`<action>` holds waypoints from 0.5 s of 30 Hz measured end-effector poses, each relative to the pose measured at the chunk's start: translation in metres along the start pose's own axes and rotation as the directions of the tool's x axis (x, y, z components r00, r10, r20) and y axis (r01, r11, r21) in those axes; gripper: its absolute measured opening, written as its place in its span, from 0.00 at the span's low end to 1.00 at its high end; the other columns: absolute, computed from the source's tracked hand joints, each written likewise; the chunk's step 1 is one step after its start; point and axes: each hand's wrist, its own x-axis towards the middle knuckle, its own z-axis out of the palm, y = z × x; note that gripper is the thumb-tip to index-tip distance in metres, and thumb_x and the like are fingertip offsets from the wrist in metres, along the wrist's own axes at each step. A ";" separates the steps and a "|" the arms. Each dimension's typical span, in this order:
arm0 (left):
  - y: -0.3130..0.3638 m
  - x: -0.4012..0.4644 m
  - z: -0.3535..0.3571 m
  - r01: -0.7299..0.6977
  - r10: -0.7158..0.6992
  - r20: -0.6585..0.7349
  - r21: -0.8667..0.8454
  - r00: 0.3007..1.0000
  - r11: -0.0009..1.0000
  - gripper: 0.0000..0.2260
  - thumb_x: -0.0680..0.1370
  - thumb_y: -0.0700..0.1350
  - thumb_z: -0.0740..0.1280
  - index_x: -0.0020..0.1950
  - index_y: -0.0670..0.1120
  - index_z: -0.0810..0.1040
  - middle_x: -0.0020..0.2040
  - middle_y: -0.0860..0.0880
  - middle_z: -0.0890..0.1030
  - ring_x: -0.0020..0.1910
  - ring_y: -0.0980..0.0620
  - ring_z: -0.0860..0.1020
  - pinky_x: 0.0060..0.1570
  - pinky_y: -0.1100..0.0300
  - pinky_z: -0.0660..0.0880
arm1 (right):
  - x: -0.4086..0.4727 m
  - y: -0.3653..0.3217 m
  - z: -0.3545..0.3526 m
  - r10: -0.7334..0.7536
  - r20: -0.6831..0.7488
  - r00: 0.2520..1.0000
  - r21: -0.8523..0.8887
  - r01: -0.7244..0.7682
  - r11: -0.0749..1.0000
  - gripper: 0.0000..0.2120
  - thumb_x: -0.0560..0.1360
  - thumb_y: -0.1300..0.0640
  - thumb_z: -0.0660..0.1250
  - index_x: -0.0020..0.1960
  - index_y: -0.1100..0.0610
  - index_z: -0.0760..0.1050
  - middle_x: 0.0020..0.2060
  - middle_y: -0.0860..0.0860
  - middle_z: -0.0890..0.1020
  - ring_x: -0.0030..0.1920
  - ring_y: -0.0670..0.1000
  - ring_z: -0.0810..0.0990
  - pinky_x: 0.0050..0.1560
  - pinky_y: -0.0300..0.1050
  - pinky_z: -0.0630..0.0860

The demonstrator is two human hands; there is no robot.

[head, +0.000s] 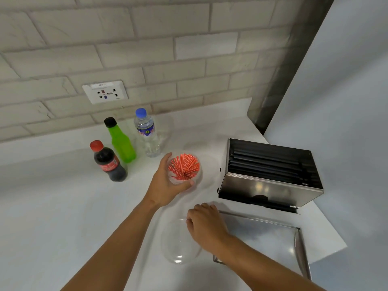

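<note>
My left hand (168, 185) grips a clear cup (196, 180) packed with several red-and-white striped straws (184, 166), standing on the white counter (63, 206). Nearer to me, my right hand (204, 224) holds the rim of a second clear cup (178, 242), which is empty and tilted toward me. To the right stands an open steel box (270, 187) holding several black straws (266, 162).
Three bottles stand at the back left: a cola bottle (110, 162) with a red cap, a green bottle (121, 141) with a black cap, a water bottle (148, 133) with a blue cap. A flat steel lid (268, 240) lies at the right. A wall socket (105, 92) sits on the brick wall.
</note>
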 end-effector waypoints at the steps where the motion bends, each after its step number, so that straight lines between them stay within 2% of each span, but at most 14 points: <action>1: 0.000 -0.001 0.000 -0.005 0.005 -0.012 -0.012 1.000 1.000 0.54 0.63 0.61 0.84 0.81 0.54 0.57 0.71 0.55 0.73 0.69 0.50 0.76 0.70 0.49 0.76 | -0.002 0.000 -0.002 0.016 -0.006 1.000 0.048 -0.016 0.999 0.14 0.85 0.52 0.57 0.55 0.58 0.79 0.51 0.55 0.85 0.54 0.58 0.80 0.57 0.53 0.72; 3: 0.001 -0.003 -0.001 -0.014 0.014 -0.042 -0.022 0.999 1.000 0.52 0.64 0.57 0.85 0.80 0.54 0.60 0.67 0.59 0.74 0.66 0.54 0.78 0.69 0.50 0.76 | -0.009 0.000 -0.010 0.048 -0.004 0.999 0.175 -0.046 0.983 0.12 0.85 0.51 0.58 0.54 0.56 0.77 0.48 0.54 0.86 0.50 0.57 0.82 0.53 0.53 0.75; 6: 0.007 -0.012 -0.006 -0.035 0.032 -0.072 -0.040 0.997 0.999 0.50 0.62 0.60 0.84 0.79 0.55 0.63 0.66 0.64 0.75 0.64 0.63 0.77 0.67 0.56 0.76 | -0.024 0.007 -0.026 0.110 -0.014 0.994 0.384 -0.096 0.918 0.07 0.83 0.48 0.62 0.52 0.51 0.76 0.45 0.49 0.86 0.46 0.52 0.84 0.47 0.50 0.80; 10: 0.022 -0.029 -0.018 -0.077 0.074 -0.053 -0.062 0.996 0.995 0.49 0.61 0.61 0.84 0.77 0.57 0.65 0.65 0.64 0.77 0.62 0.66 0.79 0.62 0.63 0.75 | -0.050 0.031 -0.053 0.182 -0.025 0.983 0.636 -0.124 0.761 0.01 0.81 0.48 0.68 0.52 0.43 0.79 0.46 0.42 0.85 0.46 0.41 0.83 0.47 0.36 0.78; 13: 0.039 -0.044 -0.020 -0.125 0.121 -0.041 -0.104 0.992 0.987 0.47 0.62 0.59 0.82 0.78 0.53 0.66 0.61 0.72 0.79 0.61 0.67 0.79 0.56 0.71 0.77 | -0.075 0.056 -0.072 0.223 -0.010 0.975 0.732 -0.145 0.665 0.09 0.80 0.51 0.71 0.56 0.38 0.79 0.50 0.41 0.85 0.50 0.37 0.82 0.49 0.27 0.75; 15: 0.052 -0.054 -0.016 -0.156 0.154 -0.023 -0.143 0.988 0.977 0.45 0.63 0.59 0.81 0.77 0.52 0.68 0.59 0.74 0.79 0.60 0.68 0.80 0.54 0.74 0.76 | -0.090 0.073 -0.083 0.263 -0.016 0.965 0.752 -0.161 0.639 0.12 0.80 0.52 0.72 0.63 0.43 0.80 0.51 0.43 0.85 0.50 0.39 0.83 0.50 0.28 0.75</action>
